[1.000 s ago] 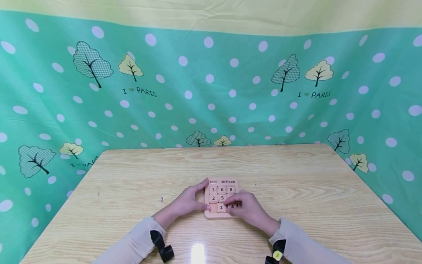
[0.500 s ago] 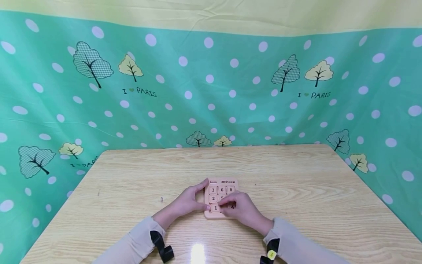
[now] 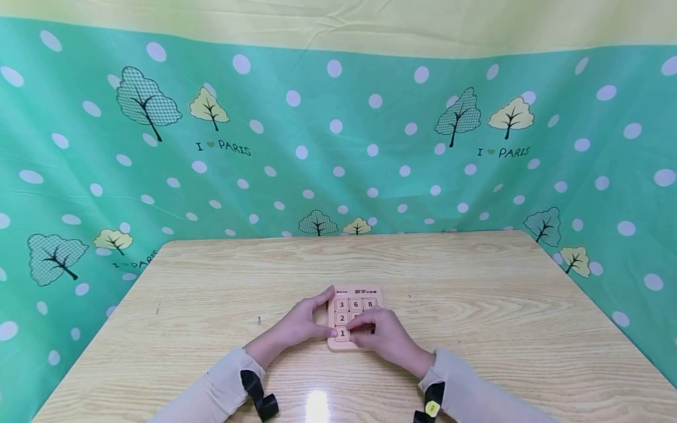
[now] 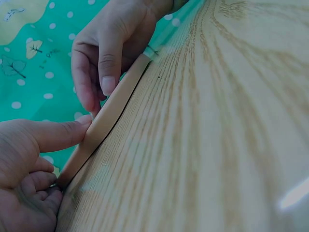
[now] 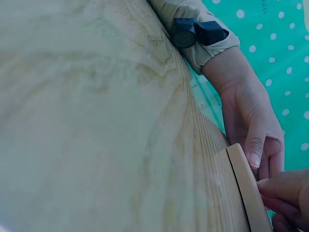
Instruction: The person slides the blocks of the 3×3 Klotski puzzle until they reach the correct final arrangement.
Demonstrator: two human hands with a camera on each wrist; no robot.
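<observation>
A pink number slide puzzle (image 3: 346, 346) lies flat on the wooden table. My left hand (image 3: 301, 322) grips its left side, thumb at the lower left corner and a finger at the upper left. My right hand (image 3: 390, 338) has thumb and index finger drawn together at the right edge of the number 1 tile (image 3: 342, 333), which sits in the bottom left place. Tiles 3, 6 and 8 form the top row, with tile 2 (image 3: 342, 318) below the 3. My right fingers cover most of the 5 and 4 tiles. In the left wrist view the puzzle's side edge (image 4: 108, 113) shows beneath both hands.
The wooden table (image 3: 238, 276) extends around the puzzle, with a bright light reflection near its front. A green dotted cloth (image 3: 264, 147) with tree prints hangs behind and beside it. Black straps with devices (image 3: 259, 395) sit on both sleeves.
My right hand has moved left, and the number 1 tile has slid left from the bottom middle into the bottom left place. My left hand has stayed still on the puzzle.
</observation>
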